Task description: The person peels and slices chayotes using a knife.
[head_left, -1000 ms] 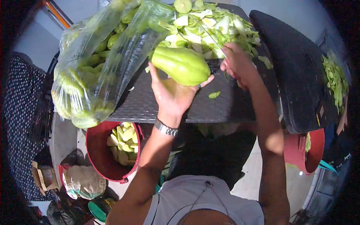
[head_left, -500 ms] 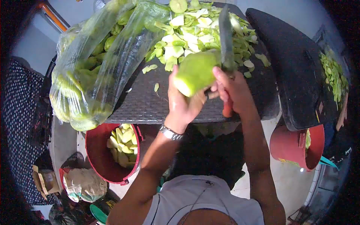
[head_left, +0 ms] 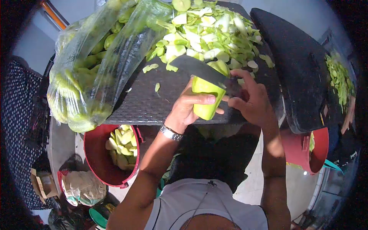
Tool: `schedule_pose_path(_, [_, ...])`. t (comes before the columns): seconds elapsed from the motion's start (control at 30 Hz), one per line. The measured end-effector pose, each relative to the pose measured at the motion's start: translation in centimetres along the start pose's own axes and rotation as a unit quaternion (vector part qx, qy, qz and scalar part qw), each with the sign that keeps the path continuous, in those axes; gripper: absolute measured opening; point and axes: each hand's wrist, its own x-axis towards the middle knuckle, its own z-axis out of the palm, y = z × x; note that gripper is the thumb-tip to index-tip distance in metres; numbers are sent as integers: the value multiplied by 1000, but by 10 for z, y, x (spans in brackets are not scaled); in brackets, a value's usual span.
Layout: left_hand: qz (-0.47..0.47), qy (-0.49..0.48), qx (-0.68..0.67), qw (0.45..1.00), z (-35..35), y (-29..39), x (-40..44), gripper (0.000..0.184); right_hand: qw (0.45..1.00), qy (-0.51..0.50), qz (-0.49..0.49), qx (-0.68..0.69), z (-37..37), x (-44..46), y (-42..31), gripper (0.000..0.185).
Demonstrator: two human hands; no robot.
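My left hand (head_left: 186, 105) is closed round a peeled pale-green chayote (head_left: 207, 97), thumb across its near side, above the front edge of the dark woven table (head_left: 142, 107). A knife (head_left: 199, 71) with a broad dark blade lies across the chayote's upper part, its tip pointing up and left. My right hand (head_left: 253, 97) is at the knife's handle end, fingers bent; the handle itself is mostly hidden in the hand. Just beyond is a heap of green and white peelings (head_left: 203, 34).
A clear plastic bag (head_left: 76, 88) of whole chayotes hangs over the table's left edge. Below it stands a red bucket (head_left: 87, 153) with peeled pieces inside. Another red bucket (head_left: 295, 149) is at the right, under a black chair-like panel (head_left: 303, 65). More greens (head_left: 339, 78) lie far right.
The knife has swung from upright beside the chayote to lying across it, blade pointing left. The chayote has turned more upright and moved slightly towards me. My right hand has shifted right.
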Motion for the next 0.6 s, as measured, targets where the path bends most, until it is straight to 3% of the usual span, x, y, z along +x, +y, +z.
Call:
schedule_pose_path(0.13, [15, -28, -20, 999, -3, -3, 3, 86, 999, -10, -43, 20, 1, -1, 5, 61])
schedule_pose_path(0.3, [7, -33, -8, 999, -1, 0, 4, 91, 995, 6, 29, 92, -1, -2, 14, 52])
schedule_pose_path(0.37, [54, 14, 58, 997, 4, 0, 6, 91, 997, 26, 15, 67, 0, -1, 13, 48])
schedule_pose_path(0.47, [119, 69, 160, 978, 2, -6, 6, 90, 995, 49, -36, -76, 2, -10, -4, 47])
schedule_pose_path(0.53, [178, 102, 297, 933, -1, -11, 9, 88, 984, 18, -47, -172, 5, -15, -13, 50])
schedule_pose_path(0.6, [249, 133, 489, 825, 0, -12, 13, 87, 981, 5, -56, -187, 7, -13, -12, 52])
